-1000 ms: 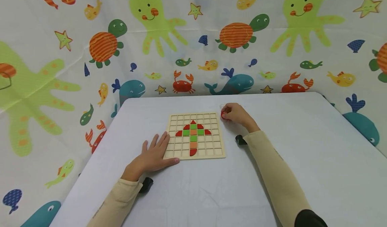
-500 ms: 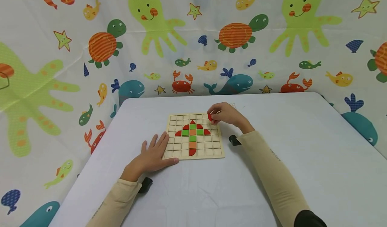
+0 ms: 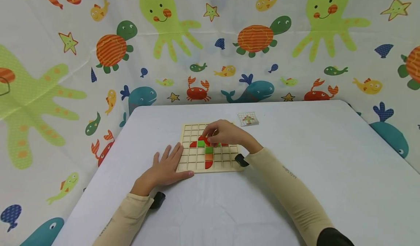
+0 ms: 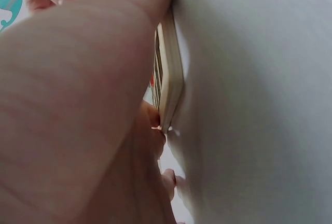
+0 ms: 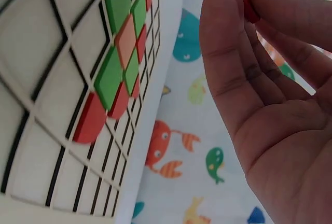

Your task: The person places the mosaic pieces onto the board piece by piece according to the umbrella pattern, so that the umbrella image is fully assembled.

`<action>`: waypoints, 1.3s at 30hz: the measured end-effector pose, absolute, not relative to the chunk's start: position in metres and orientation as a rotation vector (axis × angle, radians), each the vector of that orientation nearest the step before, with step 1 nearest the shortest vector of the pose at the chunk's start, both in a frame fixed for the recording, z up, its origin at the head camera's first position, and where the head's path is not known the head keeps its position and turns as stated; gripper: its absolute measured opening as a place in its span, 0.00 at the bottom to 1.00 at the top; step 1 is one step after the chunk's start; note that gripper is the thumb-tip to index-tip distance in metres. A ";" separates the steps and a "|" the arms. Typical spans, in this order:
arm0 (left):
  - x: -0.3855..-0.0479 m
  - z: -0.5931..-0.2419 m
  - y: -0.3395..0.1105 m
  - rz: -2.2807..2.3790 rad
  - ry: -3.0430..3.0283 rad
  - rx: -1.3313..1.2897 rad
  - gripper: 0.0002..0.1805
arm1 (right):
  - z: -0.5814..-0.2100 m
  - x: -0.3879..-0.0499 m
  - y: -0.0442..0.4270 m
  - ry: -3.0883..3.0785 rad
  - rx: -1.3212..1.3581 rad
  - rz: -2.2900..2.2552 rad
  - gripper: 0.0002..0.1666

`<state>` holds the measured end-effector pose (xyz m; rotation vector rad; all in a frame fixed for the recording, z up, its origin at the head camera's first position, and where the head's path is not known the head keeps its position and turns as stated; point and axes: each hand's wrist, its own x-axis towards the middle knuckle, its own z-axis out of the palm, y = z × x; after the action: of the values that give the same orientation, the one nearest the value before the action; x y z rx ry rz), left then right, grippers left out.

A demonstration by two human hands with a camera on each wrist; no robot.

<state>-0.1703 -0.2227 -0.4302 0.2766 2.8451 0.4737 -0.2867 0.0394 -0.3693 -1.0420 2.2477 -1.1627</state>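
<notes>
A wooden grid board (image 3: 226, 164) lies on the table with red, green and orange pieces set in its squares. Above its middle, my right hand (image 3: 226, 133) pinches a small red piece (image 5: 251, 12) between thumb and fingertip. That hand hides part of the coloured pattern in the head view; the right wrist view shows green tiles (image 5: 108, 79) and a rounded red piece (image 5: 89, 120) in the grid. My left hand (image 3: 165, 171) rests with fingers spread at the board's left edge, its thumb by the near left corner. The left wrist view shows the board's side (image 4: 174, 73) against that hand.
A small pattern card (image 3: 248, 118) lies on the white table (image 3: 311, 147) beyond the board's far right corner. Behind the table hangs a curtain (image 3: 210, 31) printed with sea animals. Black wrist devices sit at both sleeves.
My right hand has moved left from beside the card to over the board's middle, carrying the red piece. The card is now uncovered. My left hand has stayed in place.
</notes>
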 end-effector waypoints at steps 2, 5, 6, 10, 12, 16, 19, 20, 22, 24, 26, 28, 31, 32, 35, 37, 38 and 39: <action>-0.170 -0.430 -0.223 0.474 2.845 0.280 0.65 | -0.370 -0.281 0.033 2.240 -1.091 -1.124 0.13; -0.170 -0.430 -0.223 0.472 2.845 0.284 0.65 | -0.373 -0.275 0.025 2.260 -1.161 -1.051 0.10; -0.170 -0.429 -0.223 0.473 2.844 0.284 0.64 | -0.374 -0.273 0.022 2.270 -1.187 -1.024 0.10; -0.170 -0.428 -0.222 0.475 2.842 0.283 0.64 | -0.378 -0.264 0.014 2.304 -1.248 -0.915 0.10; -0.170 -0.427 -0.222 0.475 2.843 0.284 0.64 | -0.382 -0.261 0.010 2.308 -1.270 -0.873 0.09; -0.170 -0.427 -0.222 0.476 2.844 0.284 0.64 | -0.388 -0.257 0.005 2.309 -1.307 -0.818 0.09; -0.170 -0.427 -0.222 0.480 2.841 0.277 0.64 | -0.393 -0.254 0.002 2.313 -1.310 -0.787 0.09; -0.170 -0.428 -0.222 0.480 2.840 0.274 0.64 | -0.394 -0.253 0.001 2.317 -1.307 -0.776 0.09; -0.170 -0.428 -0.223 0.483 2.840 0.269 0.64 | -0.396 -0.252 -0.001 2.328 -1.309 -0.748 0.08; -0.170 -0.428 -0.223 0.487 2.838 0.265 0.64 | -0.397 -0.251 -0.003 2.344 -1.319 -0.708 0.07; -0.170 -0.427 -0.222 0.490 2.837 0.263 0.64 | -0.396 -0.251 -0.003 2.350 -1.330 -0.687 0.05; -0.170 -0.427 -0.222 0.489 2.835 0.261 0.64 | -0.395 -0.251 -0.003 2.359 -1.341 -0.661 0.06; -0.171 -0.426 -0.222 0.486 2.837 0.264 0.65 | -0.395 -0.252 -0.002 2.366 -1.348 -0.635 0.09; -0.171 -0.427 -0.222 0.485 2.838 0.265 0.65 | -0.395 -0.252 -0.002 2.370 -1.352 -0.627 0.10; -0.171 -0.427 -0.222 0.486 2.840 0.269 0.65 | -0.396 -0.252 -0.002 2.380 -1.352 -0.611 0.11; -0.171 -0.428 -0.222 0.488 2.839 0.271 0.65 | -0.396 -0.250 -0.003 2.391 -1.350 -0.600 0.10; -0.171 -0.429 -0.222 0.490 2.839 0.272 0.65 | -0.396 -0.249 -0.003 2.397 -1.356 -0.594 0.09; -0.171 -0.429 -0.222 0.489 2.838 0.271 0.65 | -0.397 -0.249 -0.004 2.399 -1.360 -0.589 0.09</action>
<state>-0.1707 -0.2223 -0.4292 0.2709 2.8380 0.4889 -0.2487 -0.0041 -0.3969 -1.3600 2.3991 -0.5892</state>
